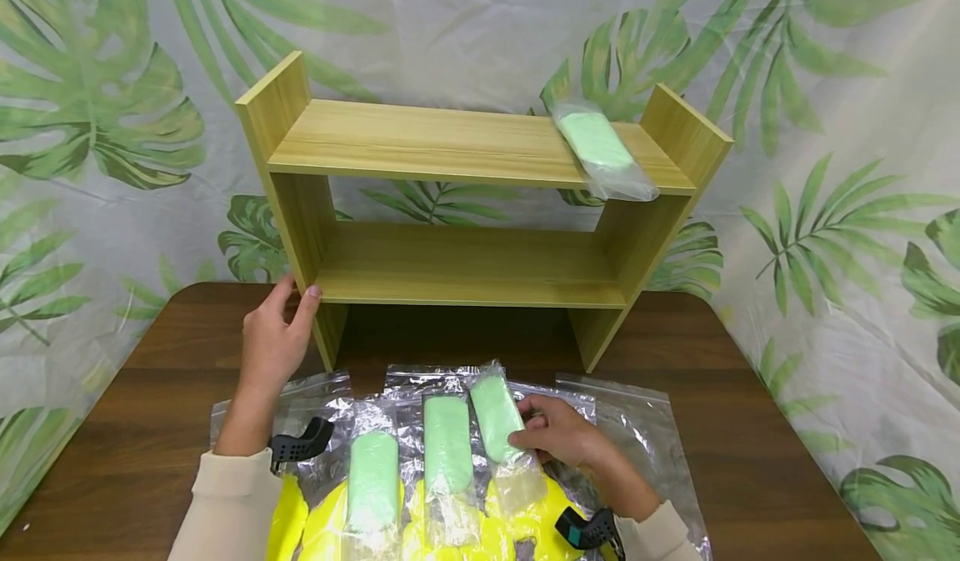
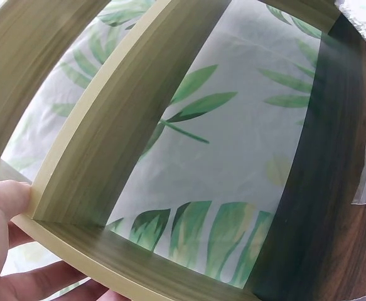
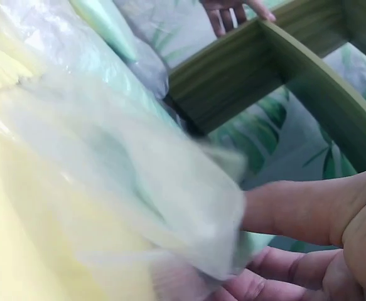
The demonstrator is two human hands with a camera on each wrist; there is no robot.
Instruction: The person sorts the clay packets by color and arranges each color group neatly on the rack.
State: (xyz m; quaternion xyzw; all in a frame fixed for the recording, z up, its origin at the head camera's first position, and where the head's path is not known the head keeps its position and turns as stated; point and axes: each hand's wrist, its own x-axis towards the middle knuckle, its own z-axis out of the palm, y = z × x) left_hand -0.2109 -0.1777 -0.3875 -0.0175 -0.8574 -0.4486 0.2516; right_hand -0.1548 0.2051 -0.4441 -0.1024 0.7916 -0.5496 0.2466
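A small wooden shelf unit [image 1: 465, 261] with two boards stands at the table's back. My left hand [image 1: 273, 336] grips its left side panel near the lower board; in the left wrist view the thumb [image 2: 10, 195] lies on the front edge, the other fingers outside. My right hand [image 1: 562, 432] pinches a mint-green packet [image 1: 497, 415] in a clear plastic bag by its right side, tilted above the bags. Blur softens the bag [image 3: 195, 207] in the right wrist view. Two similar green packets, one left [image 1: 372, 473] and one in the middle [image 1: 447, 444], lie beside it.
Another green packet [image 1: 597, 140] lies on the top board's right end, overhanging the front. Clear zip bags [image 1: 645, 428] with bright yellow contents [image 1: 326, 528] spread over the front of the dark wooden table [image 1: 750, 461]. A leaf-patterned cloth [image 1: 465, 52] hangs behind.
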